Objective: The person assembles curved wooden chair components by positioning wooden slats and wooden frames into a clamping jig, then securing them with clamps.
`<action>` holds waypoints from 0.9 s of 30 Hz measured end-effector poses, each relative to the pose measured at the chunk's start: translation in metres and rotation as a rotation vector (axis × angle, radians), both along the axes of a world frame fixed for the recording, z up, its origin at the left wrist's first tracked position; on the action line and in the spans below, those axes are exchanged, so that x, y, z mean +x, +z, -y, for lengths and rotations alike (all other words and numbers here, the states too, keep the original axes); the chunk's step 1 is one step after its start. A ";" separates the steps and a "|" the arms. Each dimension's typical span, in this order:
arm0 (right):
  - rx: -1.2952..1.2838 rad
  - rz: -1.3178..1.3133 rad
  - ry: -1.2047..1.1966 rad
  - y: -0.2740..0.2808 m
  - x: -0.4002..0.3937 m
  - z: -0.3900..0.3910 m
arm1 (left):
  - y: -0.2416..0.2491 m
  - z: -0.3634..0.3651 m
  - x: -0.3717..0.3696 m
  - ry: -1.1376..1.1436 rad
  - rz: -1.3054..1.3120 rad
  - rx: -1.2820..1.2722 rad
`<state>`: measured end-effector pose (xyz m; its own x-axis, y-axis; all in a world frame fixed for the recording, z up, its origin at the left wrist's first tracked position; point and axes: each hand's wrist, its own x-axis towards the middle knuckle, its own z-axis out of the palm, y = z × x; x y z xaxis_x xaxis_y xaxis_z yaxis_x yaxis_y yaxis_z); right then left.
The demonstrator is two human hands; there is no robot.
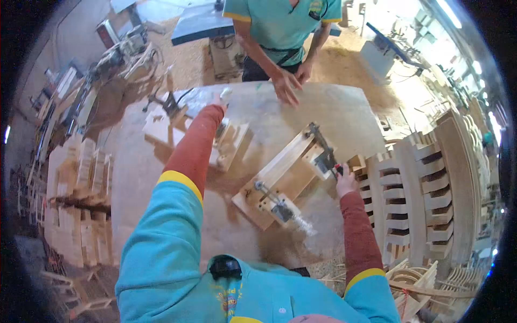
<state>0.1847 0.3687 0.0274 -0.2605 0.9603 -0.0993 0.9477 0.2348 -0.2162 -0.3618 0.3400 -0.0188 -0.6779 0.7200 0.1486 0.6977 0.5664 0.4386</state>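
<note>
My left hand (223,99) reaches to the far side of the table, its fingers closed around a whitish handle (226,93) whose lower part my sleeve hides. Under that arm lies a wooden jig (236,141) with metal fittings. On the right, my right hand (346,183) grips the red and black handle of a metal clamp (323,144). This clamp sits on the upper right end of a second wooden jig (285,161), which lies slanted on the table. Another clamp (273,199), with clear plastic about its handle, is fixed near that jig's lower end.
Across the worktable (344,107) stands a co-worker, with a hand (285,86) over the far edge. Stacked curved wooden parts (396,194) rise close by on the right, and more wooden pieces (81,172) stand on the left. A machine table (202,24) is behind.
</note>
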 end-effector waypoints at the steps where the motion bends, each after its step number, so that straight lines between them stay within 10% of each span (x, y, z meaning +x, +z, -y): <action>1: -0.022 0.007 -0.009 0.004 0.001 0.000 | -0.043 -0.022 -0.027 -0.073 -0.147 -0.006; 6: 0.007 0.017 0.003 -0.007 0.007 -0.007 | -0.020 -0.019 -0.020 0.031 0.247 -0.075; 18: 0.026 0.032 0.104 -0.048 -0.026 -0.081 | 0.031 0.137 0.067 -0.369 0.062 -0.300; 22: 0.483 -0.521 0.418 -0.012 -0.047 -0.070 | 0.068 0.209 0.099 -0.438 0.169 -0.092; 27: -0.007 -1.034 0.297 0.071 -0.050 0.035 | 0.059 0.264 0.113 -0.518 0.134 -0.097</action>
